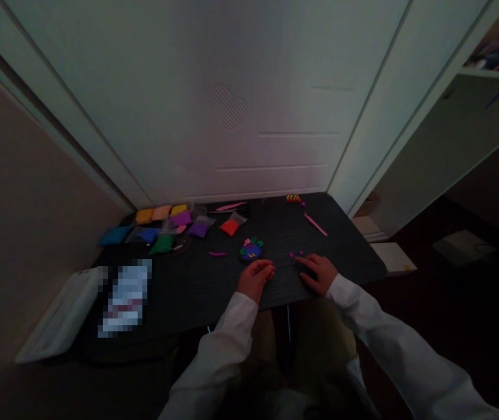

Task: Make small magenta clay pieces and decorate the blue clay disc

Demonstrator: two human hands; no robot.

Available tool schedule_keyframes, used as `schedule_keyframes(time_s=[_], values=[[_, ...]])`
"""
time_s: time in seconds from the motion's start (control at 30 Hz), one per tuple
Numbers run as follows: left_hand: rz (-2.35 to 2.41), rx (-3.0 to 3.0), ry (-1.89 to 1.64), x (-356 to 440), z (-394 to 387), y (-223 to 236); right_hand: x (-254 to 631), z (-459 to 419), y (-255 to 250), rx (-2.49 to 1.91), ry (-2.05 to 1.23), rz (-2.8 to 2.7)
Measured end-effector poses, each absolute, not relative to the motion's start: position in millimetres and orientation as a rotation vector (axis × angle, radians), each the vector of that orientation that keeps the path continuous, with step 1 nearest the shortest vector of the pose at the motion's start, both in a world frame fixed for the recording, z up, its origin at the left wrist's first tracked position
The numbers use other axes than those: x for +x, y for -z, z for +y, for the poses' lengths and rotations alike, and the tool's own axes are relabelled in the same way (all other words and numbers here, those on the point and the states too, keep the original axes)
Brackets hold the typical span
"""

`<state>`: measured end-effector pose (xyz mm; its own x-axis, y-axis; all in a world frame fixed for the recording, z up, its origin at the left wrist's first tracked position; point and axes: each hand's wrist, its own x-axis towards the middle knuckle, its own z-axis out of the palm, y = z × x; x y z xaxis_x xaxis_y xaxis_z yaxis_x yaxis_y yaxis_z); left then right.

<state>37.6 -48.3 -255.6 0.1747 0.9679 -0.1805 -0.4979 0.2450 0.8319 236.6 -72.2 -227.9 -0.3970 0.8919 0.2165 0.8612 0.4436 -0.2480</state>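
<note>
My left hand (pixel 255 280) is closed just above the table's near side, thumb and fingertips pressed together. What it holds, if anything, is too small to make out. My right hand (pixel 320 273) lies low over the table with its fingers apart, the index fingertip at some tiny purple clay pieces (pixel 292 254). Just beyond my left hand sits a small round clay piece (pixel 252 252), blue in the middle with green and pink bits around it and yellow bits on top. A purple clay strip (pixel 217 254) lies to its left.
Bags of coloured clay (pixel 161 244) crowd the back left of the dark table (pixel 214 286). A red clay bag (pixel 231 226) lies nearer the middle. Pink tweezers (pixel 316 224) rest at the right, with a red-and-yellow piece (pixel 293 199) behind. A white door (pixel 276 116) closes off the back.
</note>
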Motion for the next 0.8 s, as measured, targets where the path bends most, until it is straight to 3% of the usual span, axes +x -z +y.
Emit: schedule_keyframes(time_s=[0.8], values=[[0.826, 0.702, -1.185, 38, -47, 257, 240, -67, 239, -1.435, -0.1, -2.407]])
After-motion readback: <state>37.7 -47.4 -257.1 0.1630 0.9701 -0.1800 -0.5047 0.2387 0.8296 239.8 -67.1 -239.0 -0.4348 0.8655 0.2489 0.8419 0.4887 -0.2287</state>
